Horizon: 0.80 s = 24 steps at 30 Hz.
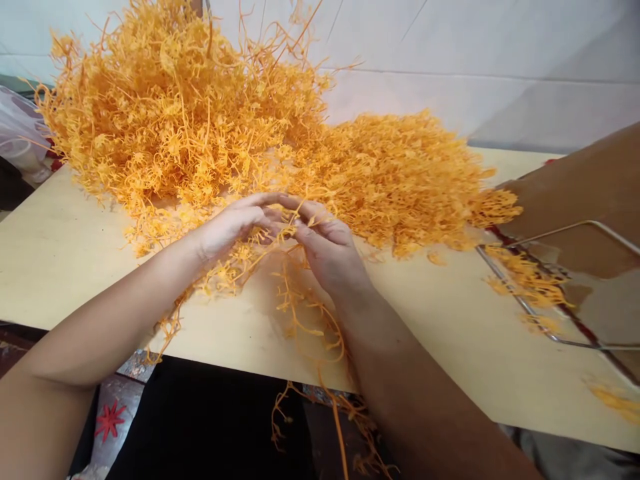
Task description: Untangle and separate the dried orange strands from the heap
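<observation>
Both hands meet at the middle of the table around an orange artificial plant sprig (240, 272). My right hand (327, 245) pinches its thin stem between thumb and fingertips. My left hand (243, 223) curls its fingers around the sprig from the other side; its fingertips are partly hidden behind the stems. Thin branches of the same orange plastic hang below my hands and past the table's front edge. Right behind my hands rises a tall, tangled heap of orange sprigs (185, 113), with a lower, flatter pile of sprigs (400, 180) to its right.
On the right a brown cardboard box (575, 193) stands near a bent metal wire frame (520, 300), with loose orange pieces around it. Clear plastic packaging (23, 127) lies at the far left. A red star-shaped piece (109, 420) is below the table (425, 320). A pale wall closes off the back.
</observation>
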Motion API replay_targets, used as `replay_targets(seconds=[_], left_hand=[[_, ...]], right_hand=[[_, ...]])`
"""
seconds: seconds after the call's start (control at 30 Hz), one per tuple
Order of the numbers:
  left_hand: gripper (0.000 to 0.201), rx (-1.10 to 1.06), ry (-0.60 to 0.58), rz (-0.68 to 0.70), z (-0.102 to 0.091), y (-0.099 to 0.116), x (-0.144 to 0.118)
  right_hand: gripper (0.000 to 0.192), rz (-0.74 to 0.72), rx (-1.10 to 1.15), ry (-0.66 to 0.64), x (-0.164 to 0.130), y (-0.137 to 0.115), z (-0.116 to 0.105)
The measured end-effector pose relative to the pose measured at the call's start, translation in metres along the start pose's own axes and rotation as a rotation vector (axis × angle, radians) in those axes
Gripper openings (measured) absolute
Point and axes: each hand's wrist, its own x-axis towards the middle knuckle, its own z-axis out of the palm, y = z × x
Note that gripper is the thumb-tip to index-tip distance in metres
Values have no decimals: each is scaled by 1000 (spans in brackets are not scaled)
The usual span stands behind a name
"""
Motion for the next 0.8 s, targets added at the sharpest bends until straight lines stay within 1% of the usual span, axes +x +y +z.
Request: replay_targets(seconds=[0.1,0.17,0.27,0.3,0.37,0.43,0.5,0.6,0.67,0.73,0.8], left_hand=[[34,-10,63,-5,2,-2,0],[32,18,93,-3,3,-5,2],[22,49,126,33,5,-8,3],[20,61,124,50,5,-9,4],[16,77,78,71,7,-9,4],[18,55,3,87,8,-8,3],[19,7,-36,88,8,-7,2],[20,-36,6,58,7,-7,1],[20,-12,28,55,6,-10,2],[19,64,14,81,6,-12,3],[16,184,-13,109,6,-14,5]], right_hand=[[27,32,86,-49,-2,-1,3],[28,75,142,-42,-2,-3,4],[28,110,185,4,-3,-5,5],[26,116,197,20,-2,-6,4],[22,119,228,42,-2,-8,4],[19,116,254,44,-1,-8,4],[18,119,263,26,-1,-8,5],[19,140,265,-2,-1,-9,7],[20,158,274,-13,-2,-10,8],[19,170,281,0,-2,-10,9],[19,185,285,26,-2,-9,9]])
